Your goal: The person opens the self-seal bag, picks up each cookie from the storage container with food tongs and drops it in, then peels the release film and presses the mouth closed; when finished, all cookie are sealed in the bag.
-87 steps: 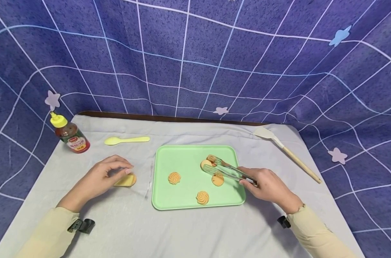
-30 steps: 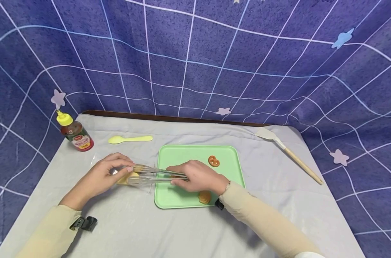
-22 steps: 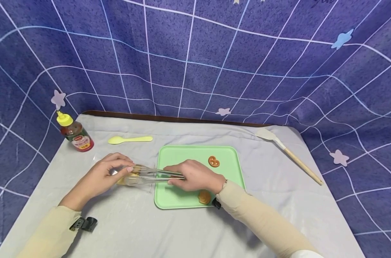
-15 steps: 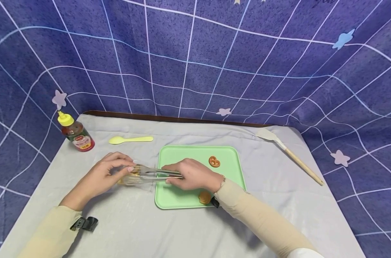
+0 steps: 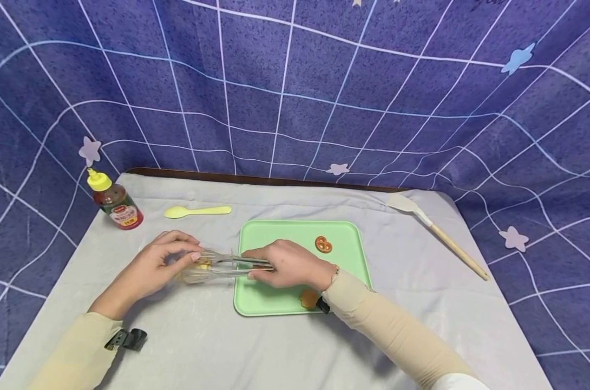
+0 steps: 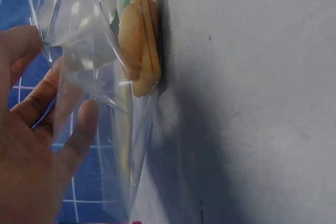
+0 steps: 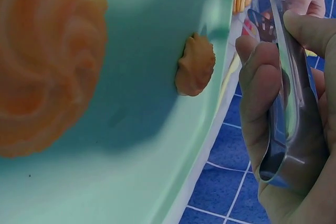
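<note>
At the left of the head view, my left hand [image 5: 161, 265] pinches the mouth of a clear plastic bag [image 6: 105, 145]. Several cookies [image 6: 140, 45] lie inside the bag. My right hand [image 5: 295, 265] grips metal tongs [image 5: 248, 261], their slotted ends reaching left into the bag's mouth beside my left fingertips. Glare and plastic blur what is between those ends. Under my right arm is a green tray [image 5: 275, 227] with a pretzel [image 5: 323, 244] and a swirl cookie [image 5: 309, 298]. Another swirl cookie [image 7: 195, 66] shows in the right wrist view.
A sauce bottle [image 5: 121, 208] with a yellow cap stands at the back left. To its right lies a yellow spoon [image 5: 197, 211]. A white spatula [image 5: 424, 219] with a wooden handle lies at the right. Blue grid cloth [image 5: 295, 81] rises behind the table.
My right hand has carried the tongs leftward from the tray to the bag. A round cookie is gone from beside the pretzel. Lately the tongs have slid slightly further left; my left hand stays put.
</note>
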Motion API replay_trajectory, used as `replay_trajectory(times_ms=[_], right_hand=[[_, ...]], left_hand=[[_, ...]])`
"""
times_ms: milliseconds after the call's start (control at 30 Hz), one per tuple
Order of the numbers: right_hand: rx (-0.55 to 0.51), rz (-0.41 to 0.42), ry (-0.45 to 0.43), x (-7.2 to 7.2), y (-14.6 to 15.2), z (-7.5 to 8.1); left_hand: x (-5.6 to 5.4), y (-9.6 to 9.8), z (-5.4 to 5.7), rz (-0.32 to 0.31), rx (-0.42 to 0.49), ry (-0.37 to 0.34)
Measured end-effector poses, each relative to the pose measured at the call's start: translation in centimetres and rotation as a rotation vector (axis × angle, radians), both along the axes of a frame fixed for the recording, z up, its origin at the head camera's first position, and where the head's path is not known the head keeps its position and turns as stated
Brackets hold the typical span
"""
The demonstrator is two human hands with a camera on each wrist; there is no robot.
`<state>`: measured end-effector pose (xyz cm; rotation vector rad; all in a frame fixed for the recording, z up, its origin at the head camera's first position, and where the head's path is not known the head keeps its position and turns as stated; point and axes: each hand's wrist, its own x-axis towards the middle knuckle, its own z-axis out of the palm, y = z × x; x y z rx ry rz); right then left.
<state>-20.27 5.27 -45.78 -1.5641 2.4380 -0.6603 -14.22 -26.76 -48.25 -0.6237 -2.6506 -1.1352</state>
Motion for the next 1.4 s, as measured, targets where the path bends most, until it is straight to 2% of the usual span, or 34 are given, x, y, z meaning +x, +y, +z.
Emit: replay_trajectory(times_ms=[267,500,633,900,1033,1200,1400], right_hand=[[0.004,-0.019,-0.007,0.3,1.4,0.2],[-0.013,-0.065,0.01,0.9,6.2,0.8],[-0.024,-0.147,0.028,1.2,10.1,0.8],[-0.024,-0.408,0.043,1.6,18.8,1.0],[-0.02,-0.472,0.095,1.9,22.2,0.9],[0.024,-0.522,0.11,2.5,24.3,0.7],[0.037,-0.524,0.127,2.8,24.5,0.3]], left_hand=[[0.1,0.1,0.0,0.007,0.012,-0.016],[0.0,0.2,-0.2,0.007,0.004,-0.021],[-0.1,0.2,-0.3,0.006,0.017,-0.024],[-0.1,0.1,-0.4,-0.018,0.013,-0.016],[0.0,0.2,-0.5,-0.023,0.015,-0.006],[0.0,0.2,-0.7,-0.027,0.023,0.003],[-0.1,0.5,-0.8,-0.016,0.016,-0.012]])
